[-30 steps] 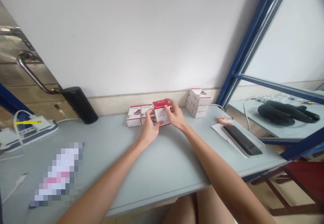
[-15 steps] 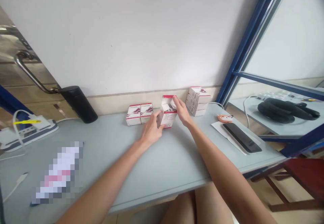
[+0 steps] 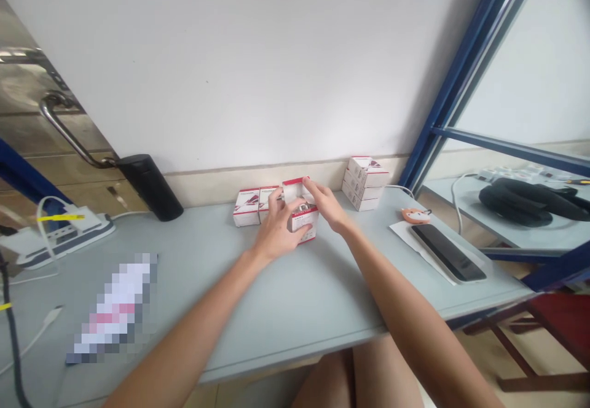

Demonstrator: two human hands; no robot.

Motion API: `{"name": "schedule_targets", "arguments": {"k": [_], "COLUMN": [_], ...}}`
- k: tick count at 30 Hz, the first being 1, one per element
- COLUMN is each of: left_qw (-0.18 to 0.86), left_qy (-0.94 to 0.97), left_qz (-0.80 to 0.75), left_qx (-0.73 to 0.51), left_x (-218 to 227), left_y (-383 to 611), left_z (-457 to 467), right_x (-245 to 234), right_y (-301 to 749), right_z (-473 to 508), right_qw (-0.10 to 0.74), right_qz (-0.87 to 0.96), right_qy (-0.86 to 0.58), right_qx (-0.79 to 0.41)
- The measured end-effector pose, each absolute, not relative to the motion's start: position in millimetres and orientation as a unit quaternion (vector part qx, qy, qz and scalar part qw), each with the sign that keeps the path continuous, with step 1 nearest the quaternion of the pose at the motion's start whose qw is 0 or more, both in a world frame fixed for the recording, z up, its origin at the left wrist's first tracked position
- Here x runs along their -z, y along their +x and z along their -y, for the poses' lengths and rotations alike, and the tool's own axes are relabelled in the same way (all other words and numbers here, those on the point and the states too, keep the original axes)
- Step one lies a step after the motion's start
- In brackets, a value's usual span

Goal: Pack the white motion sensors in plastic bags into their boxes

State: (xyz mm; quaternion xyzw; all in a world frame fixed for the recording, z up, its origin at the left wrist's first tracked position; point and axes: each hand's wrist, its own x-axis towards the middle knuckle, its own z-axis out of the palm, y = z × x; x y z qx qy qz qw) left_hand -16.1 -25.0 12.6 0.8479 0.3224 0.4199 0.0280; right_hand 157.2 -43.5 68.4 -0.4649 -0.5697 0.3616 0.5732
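Upright on the grey table (image 3: 276, 309) stands a small white and red cardboard box (image 3: 305, 225), its lid flap raised at the back. Something partly visible sits inside its mouth, too small to make out. My left hand (image 3: 279, 227) grips the box from its left side, thumb across the front and fingers up at the opening. My right hand (image 3: 326, 204) is at the right side, fingertips on the raised flap. Two closed boxes of the same kind (image 3: 246, 206) lie just left of my left hand. A stack of similar boxes (image 3: 365, 184) stands to the right, by the wall.
A phone (image 3: 447, 252) rests on white paper at the right, near an orange and white small object (image 3: 415, 215). To the left are a black cylinder (image 3: 150, 188), a power strip (image 3: 69, 239) with cables, and a blurred-out flat item (image 3: 113, 309). A blue frame (image 3: 465, 70) edges the right.
My left hand's fingers have moved up from the box's side to its opening. The box's flap sits slightly further left, and the right hand has shifted left with it. The view has shifted slightly.
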Motion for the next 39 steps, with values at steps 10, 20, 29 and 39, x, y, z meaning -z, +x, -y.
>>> {"name": "schedule_targets", "arguments": {"k": [10,20,29,39], "left_qw": [0.231,0.224,0.245,0.101], "left_qy": [0.748,0.767,0.768,0.776], "left_qz": [-0.253,-0.292,-0.304,-0.291], "left_qx": [-0.569,-0.525,-0.508,-0.550], "left_x": [13,-4,6,13], "left_y": [-7,-10,-10,-6], "left_z": [8,16,5,13], "right_x": [-54,-46,-47,-48], "right_y": [161,160,155,177], "right_z": [27,22,31,23], "right_qw": [0.588,0.634,0.560,0.604], "right_qz": [0.443,0.471,0.630,0.660], "right_qy": [-0.519,-0.519,-0.506,-0.414], "right_qx": [-0.434,-0.326,-0.185,-0.167]}}
